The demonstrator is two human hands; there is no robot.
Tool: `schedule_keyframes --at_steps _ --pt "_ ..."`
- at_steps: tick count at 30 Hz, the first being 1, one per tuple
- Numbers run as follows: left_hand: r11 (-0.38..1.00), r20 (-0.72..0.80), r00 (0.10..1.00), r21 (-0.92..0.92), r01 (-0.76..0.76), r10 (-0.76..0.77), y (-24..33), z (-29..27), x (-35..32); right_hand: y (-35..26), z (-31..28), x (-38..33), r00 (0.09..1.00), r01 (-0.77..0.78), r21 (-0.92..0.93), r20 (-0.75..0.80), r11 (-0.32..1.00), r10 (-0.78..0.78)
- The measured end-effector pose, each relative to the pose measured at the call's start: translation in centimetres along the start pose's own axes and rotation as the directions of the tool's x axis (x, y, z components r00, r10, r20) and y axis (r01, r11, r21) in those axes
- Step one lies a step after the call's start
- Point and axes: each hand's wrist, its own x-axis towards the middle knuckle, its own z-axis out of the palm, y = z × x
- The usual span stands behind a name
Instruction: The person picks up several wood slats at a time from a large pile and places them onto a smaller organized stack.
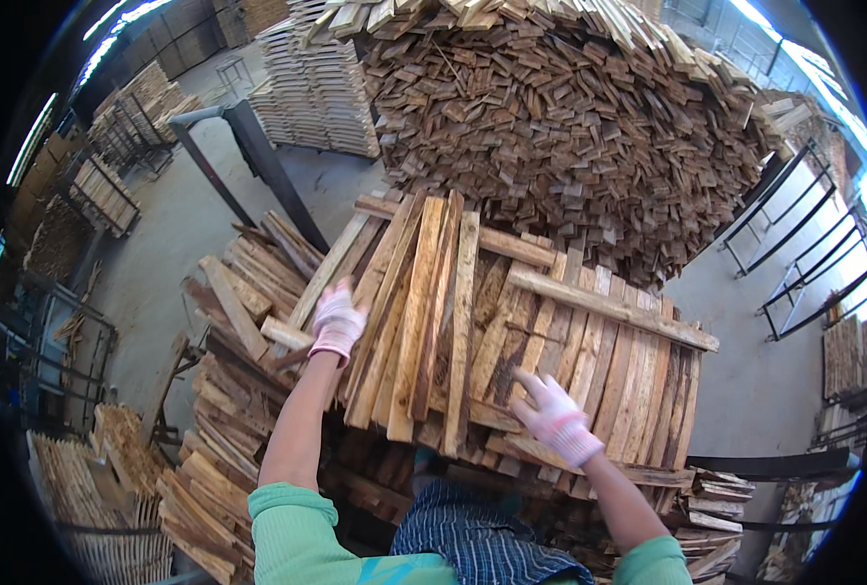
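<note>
My left hand (338,320), in a pale pink and white glove, is at the left side of several loose wooden slats (422,312). Its fingers stretch forward and look apart, with nothing visibly gripped. My right hand (554,413), gloved alike, hovers over or lightly touches the near part of a layer of slats; its fingers are spread and hold nothing. The slats under it form a close row (621,366) on the right of the stack. A crosswise batten (614,310) lies over their far part, and another batten (599,460) runs along the near edge.
Behind the stack rises a large heap of short wood pieces (560,136). Rough boards (229,390) lie piled at my left, beside a dark metal post (275,175). Neat timber stacks (312,88) stand farther back. Black metal racks (794,244) are on the right.
</note>
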Motion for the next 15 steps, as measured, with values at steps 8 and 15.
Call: schedule_keyframes --at_steps 8,15 --pt "0.829 0.59 0.802 -0.398 0.392 -0.096 4.9 2.7 0.2 -6.3 10.7 18.4 0.903 -0.347 0.345 -0.127 0.872 0.41" --pt "0.746 0.703 0.709 -0.499 0.441 0.052 0.8 2.5 2.6 -9.1 6.0 16.0 0.916 -0.214 0.822 -0.018 0.527 0.4"
